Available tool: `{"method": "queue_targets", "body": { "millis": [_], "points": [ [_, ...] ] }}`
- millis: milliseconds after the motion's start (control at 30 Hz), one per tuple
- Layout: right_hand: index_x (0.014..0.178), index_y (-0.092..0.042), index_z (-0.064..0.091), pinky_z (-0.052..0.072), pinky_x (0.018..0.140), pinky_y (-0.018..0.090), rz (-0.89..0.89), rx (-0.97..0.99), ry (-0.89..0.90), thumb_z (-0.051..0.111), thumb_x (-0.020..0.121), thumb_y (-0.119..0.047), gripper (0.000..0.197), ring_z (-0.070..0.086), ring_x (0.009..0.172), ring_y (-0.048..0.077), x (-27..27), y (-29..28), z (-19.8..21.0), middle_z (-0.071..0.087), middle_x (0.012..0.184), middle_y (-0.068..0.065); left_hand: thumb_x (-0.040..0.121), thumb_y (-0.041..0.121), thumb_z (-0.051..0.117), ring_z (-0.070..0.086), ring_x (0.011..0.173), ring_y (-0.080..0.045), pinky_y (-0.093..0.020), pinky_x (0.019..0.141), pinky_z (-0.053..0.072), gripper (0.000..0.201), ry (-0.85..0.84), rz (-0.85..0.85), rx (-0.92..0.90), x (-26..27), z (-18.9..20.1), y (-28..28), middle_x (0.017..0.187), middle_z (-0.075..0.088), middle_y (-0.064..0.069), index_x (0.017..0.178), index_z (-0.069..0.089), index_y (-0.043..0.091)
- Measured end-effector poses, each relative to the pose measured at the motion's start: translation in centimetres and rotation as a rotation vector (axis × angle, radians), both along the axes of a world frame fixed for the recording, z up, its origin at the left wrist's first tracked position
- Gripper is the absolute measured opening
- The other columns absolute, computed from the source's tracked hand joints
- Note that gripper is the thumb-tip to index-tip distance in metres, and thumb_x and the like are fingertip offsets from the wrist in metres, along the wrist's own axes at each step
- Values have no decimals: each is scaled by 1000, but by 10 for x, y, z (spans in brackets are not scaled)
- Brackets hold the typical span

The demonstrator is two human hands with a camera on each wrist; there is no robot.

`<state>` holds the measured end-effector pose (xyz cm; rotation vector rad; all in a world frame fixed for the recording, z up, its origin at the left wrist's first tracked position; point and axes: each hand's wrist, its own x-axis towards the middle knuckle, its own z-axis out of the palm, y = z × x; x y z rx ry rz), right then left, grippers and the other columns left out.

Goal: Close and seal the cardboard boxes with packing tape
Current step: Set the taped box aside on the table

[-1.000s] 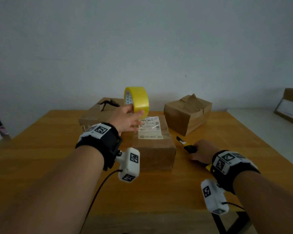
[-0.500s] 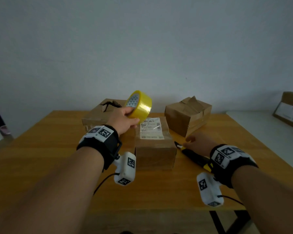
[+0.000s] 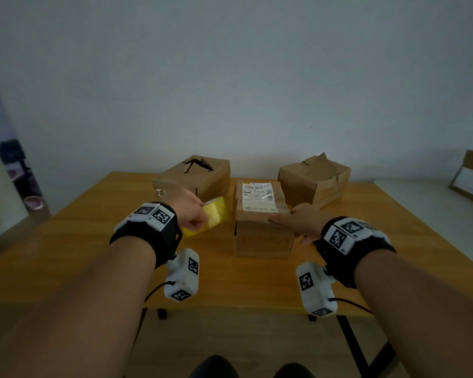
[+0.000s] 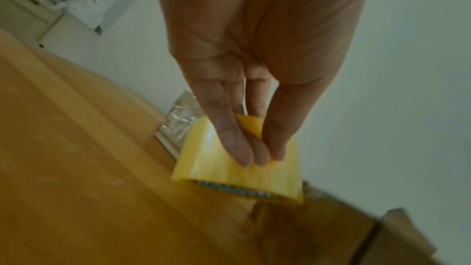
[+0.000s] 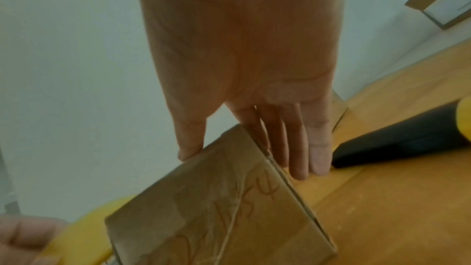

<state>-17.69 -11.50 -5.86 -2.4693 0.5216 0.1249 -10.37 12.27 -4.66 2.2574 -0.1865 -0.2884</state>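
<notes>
On wooden table, three cardboard boxes, pale wall behind

Bare forearms, black wrist straps with white marker-printed blocks, white wrist cameras, black cables

The room around me is dim and flat-lit, colours muddy, with no hard shadows on the table. My head view bows outward toward its edges, darkening at 6 o'clock. Both wrist views are soft; motion smear blurs the cardboard at 5 o'clock beneath my left hand.
</notes>
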Motion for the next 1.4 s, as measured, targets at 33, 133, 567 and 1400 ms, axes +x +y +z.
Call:
{"method": "queue_targets", "body": {
  "millis": [33,133,567,1400],
  "points": [
    [125,-3,56,56,78,33,-11,53,-3,57,88,-55,63,64,94,23,-1,2,-1,63,112,11,82,-5,67,64,67,-23,-32,69,60,22,28,-17,40,0,-7,4,83,66,-15,102,67,2],
    [133,-4,51,58,84,39,-23,164,-22,57,90,-51,64,64,100,28,-2,2,-2,60,122,14,77,-9,70,69,78,-27,-41,76,59,35,48,-55,116,0,-22,10,88,66,-13,110,66,3],
    [118,-6,58,60,69,34,-117,312,-30,60,90,-45,48,69,89,27,7,-13,-9,65,106,11,80,6,63,64,88,-22,-35,83,56,23,-63,-147,440,6,-6,-17,108,68,-10,101,72,8],
    [117,-20,55,54,87,49,-244,873,-178,65,81,-49,47,55,110,36,-26,-63,28,53,121,18,90,42,59,70,85,-17,-28,66,56,39,50,-313,-239,-8,32,-96,106,68,-3,118,60,15]
  ]
}}
